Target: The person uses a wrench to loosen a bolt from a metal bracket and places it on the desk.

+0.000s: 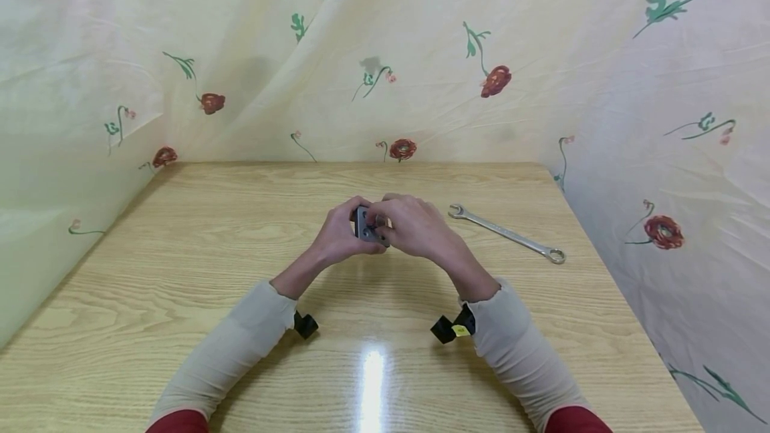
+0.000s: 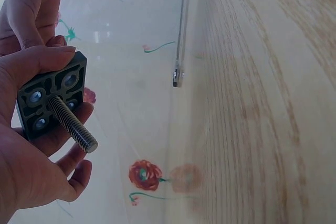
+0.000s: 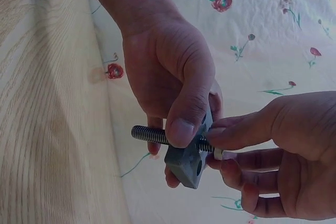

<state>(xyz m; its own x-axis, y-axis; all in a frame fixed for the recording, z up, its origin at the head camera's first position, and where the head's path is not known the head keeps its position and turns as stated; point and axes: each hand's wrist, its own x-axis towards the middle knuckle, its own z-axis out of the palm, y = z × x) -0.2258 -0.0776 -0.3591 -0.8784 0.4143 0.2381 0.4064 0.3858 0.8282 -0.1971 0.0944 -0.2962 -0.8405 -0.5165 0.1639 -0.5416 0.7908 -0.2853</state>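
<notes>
My left hand point(image 1: 337, 234) grips a dark grey square plate point(image 2: 55, 80) by its edges, thumb on one side and fingers on the other. The plate has holes near its corners. A threaded bolt point(image 2: 73, 124) passes through its middle, a long stretch of thread sticking out on the side facing the left wrist camera. On the opposite face, my right hand point(image 3: 299, 156) pinches the bolt's head end between thumb and fingers. Some thread shows between head and plate in the right wrist view. Both hands hold the parts above the table, in front of me.
A combination wrench point(image 1: 505, 231) lies on the wooden table point(image 1: 180, 266), right of my hands. Flower-patterned cloth point(image 1: 385, 85) hangs behind the table and along its sides. Black wrist cameras point(image 1: 444, 330) stick out from both sleeves.
</notes>
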